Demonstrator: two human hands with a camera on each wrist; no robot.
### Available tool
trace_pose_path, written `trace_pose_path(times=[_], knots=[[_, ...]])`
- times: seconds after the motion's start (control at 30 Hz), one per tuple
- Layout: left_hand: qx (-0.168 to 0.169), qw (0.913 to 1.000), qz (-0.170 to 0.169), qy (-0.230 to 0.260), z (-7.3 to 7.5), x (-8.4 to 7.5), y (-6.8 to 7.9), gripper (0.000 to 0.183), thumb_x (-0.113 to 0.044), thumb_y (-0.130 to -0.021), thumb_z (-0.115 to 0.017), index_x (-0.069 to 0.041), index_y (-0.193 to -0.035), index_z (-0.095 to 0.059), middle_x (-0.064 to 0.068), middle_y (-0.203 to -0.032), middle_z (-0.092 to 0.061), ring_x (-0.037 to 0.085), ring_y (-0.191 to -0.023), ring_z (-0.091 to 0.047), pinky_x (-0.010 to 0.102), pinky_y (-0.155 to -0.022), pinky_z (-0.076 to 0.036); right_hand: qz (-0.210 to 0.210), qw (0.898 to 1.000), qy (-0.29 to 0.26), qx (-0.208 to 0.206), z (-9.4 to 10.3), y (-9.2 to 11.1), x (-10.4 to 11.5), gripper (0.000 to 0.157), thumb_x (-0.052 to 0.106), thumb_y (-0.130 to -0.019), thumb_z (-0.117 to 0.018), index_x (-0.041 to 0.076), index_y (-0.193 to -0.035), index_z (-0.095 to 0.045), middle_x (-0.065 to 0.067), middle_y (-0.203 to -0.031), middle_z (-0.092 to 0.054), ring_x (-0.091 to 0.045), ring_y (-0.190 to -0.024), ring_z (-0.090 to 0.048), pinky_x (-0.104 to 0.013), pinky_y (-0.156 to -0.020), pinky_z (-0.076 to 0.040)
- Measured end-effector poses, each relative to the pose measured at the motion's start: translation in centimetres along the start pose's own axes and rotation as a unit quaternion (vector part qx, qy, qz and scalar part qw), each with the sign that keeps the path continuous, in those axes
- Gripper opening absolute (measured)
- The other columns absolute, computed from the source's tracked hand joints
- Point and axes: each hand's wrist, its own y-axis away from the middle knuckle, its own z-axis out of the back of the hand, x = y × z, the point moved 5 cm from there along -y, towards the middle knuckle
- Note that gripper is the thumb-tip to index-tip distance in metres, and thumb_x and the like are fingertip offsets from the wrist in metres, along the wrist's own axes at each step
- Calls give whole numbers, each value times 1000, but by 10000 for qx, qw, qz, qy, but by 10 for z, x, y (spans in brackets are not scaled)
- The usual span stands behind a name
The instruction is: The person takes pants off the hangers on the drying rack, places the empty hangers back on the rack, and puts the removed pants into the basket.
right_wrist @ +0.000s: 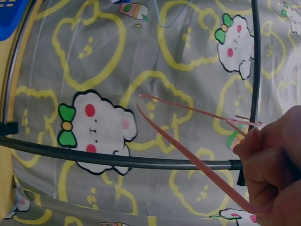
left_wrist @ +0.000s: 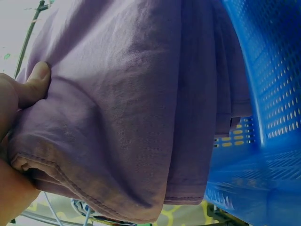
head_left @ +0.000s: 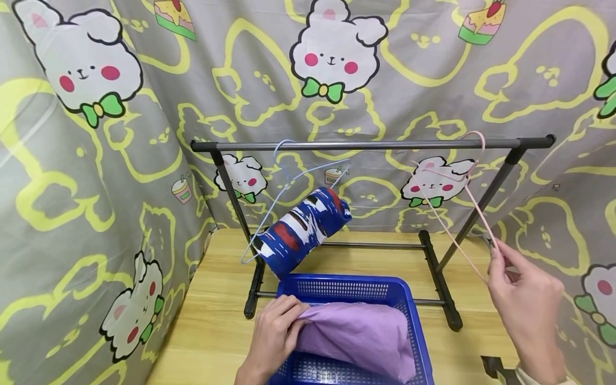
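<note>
My left hand [head_left: 274, 331] grips a corner of a folded lilac cloth garment [head_left: 358, 334], which lies in and over a blue plastic basket [head_left: 417, 326]. In the left wrist view, the thumb [left_wrist: 40, 82] presses on the garment, with its stitched hem and several layers showing. At the right, my right hand [head_left: 526, 299] pinches a side of a bare pink hanger [head_left: 445, 222] near its lower corner. The hanger's hook overlaps the right part of the dark rail [head_left: 366, 145]. The right wrist view shows the hanger's thin bar running out from the curled fingers.
A light blue hanger [head_left: 269, 211] hangs tilted on the rail's left part, with a blue, red and white patterned garment [head_left: 305, 230] draped over its bar. The rack's black feet [head_left: 440, 280] stand on a wooden surface [head_left: 192, 321]. A rabbit-print curtain [head_left: 269, 59] encloses the back and sides.
</note>
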Motion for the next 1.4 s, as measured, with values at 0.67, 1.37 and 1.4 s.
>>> trace_pose_path(times=[0.67,1.37,1.4], knots=[[-158,9995,13,260,-4,5,-3,13,-11,-79,-71,-15,-92,-70,-9,-89,-62,9,-80,-58,24,-70,-44,-126,9991,205,336,-7,15,0,28,12,-85,-61,1,-108,-71,-11,-76,-71,24,-61,-41,-4,-47,-33],[-159,9987,-81,476,-7,4,-5,14,-10,-80,-71,-15,-93,-71,-9,-90,-63,9,-80,-57,24,-72,-44,1758,9483,-2576,594,-23,66,64,29,11,-87,-66,-11,-106,-66,-19,-101,-68,-18,-99,-63,-21,-97,-41],[-142,9987,-79,480,-8,4,-5,14,-10,-80,-71,-16,-93,-71,-10,-90,-63,8,-80,-57,24,-72,-44,1742,9459,-2575,928,-30,72,63,32,12,-86,-68,-9,-109,-65,-18,-104,-67,-18,-101,-62,-21,-98,-40]])
